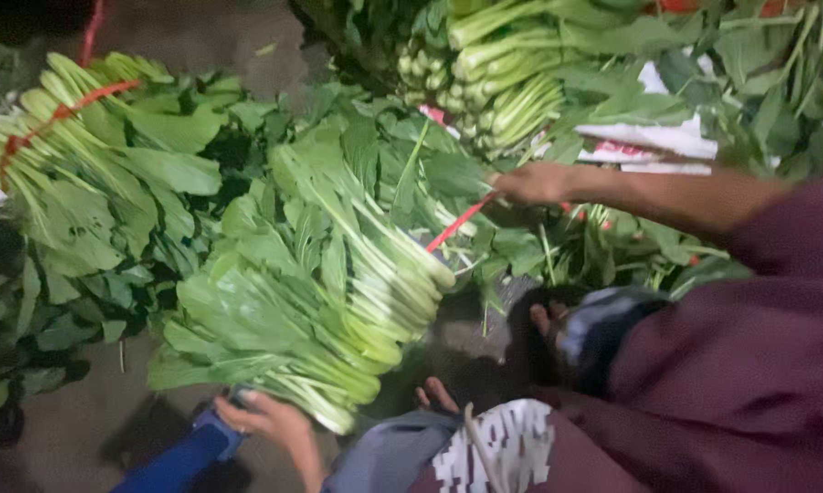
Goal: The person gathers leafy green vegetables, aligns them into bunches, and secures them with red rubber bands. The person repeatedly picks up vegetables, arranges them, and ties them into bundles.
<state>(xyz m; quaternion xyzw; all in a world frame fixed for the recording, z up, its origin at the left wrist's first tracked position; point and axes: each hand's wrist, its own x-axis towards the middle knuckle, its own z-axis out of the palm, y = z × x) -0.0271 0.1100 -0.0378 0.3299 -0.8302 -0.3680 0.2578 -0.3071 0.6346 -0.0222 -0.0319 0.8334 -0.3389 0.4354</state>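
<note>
Two hands work a big bunch of leafy greens (320, 283) lying on the ground among other bundles: the right hand (532, 183) pinches a red tie band (459, 224), the left hand (270, 422) grips the bunch's underside.

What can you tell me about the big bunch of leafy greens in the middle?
The big bunch of leafy greens is a thick sheaf of broad green leaves on pale green-white stalks. It lies tilted, cut stalk ends toward the lower right, leaves fanning to the upper left over other greens. The left hand supports it from below near the stalk ends. The right hand pulls a red string that runs toward the stalks; whether it already wraps them is unclear.
</note>
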